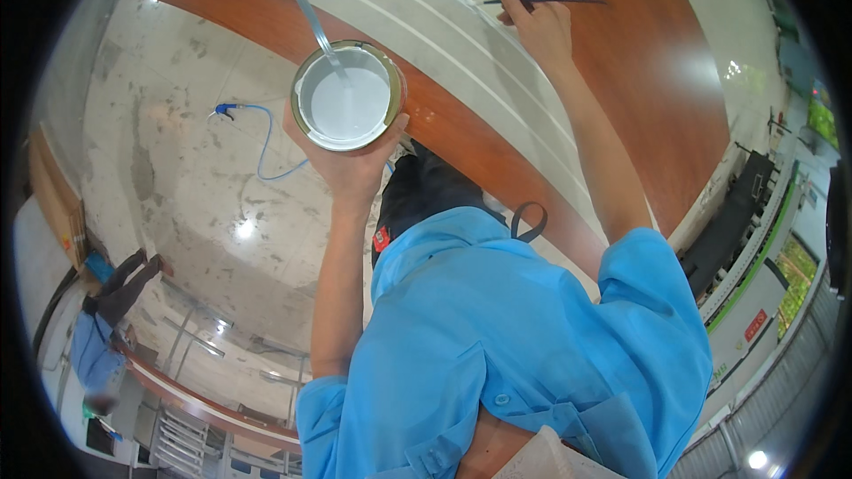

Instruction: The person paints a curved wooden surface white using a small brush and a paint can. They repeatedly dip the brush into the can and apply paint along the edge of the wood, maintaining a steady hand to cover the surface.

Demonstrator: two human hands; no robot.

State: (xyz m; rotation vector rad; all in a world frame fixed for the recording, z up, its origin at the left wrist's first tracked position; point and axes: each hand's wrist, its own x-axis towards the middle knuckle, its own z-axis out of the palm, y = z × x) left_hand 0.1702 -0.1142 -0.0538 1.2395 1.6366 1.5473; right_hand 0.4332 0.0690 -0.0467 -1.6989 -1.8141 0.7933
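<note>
The left forearm [335, 293] is bare and extends forward from the light-blue, button-front cloth shirt [532, 328]. The left hand [353, 173] is ahead of the shirt, curled in a wide grip. The right forearm [603, 151], also bare, angles forward and inward. The right hand [541, 25] is farther ahead of the shirt, digits pinched.
</note>
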